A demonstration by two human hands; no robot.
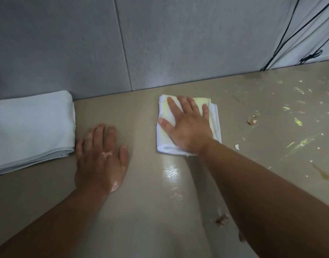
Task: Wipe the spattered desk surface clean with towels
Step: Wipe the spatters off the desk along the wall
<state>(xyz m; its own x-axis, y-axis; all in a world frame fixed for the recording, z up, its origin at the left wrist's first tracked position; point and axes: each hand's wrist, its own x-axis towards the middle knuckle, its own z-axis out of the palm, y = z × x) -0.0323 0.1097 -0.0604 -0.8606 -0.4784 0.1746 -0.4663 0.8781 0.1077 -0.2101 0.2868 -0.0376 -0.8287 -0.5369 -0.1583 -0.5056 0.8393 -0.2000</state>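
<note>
Flat, right hand (187, 125) fingers spread on stained towel (214, 118), left hand (100, 157) splayed on desk (150, 202)

The desk (145, 192) under my palms looks smooth and glossy, wet-shiny in one patch. Both towels, stained (214, 116) and clean (33, 127), are soft matt cloth.

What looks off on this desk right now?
Yellow-green spatter and shell-like fragments cover the desk right of the stained towel. Brown crumbs sit near the front. Clean folded towel lies unused.
</note>
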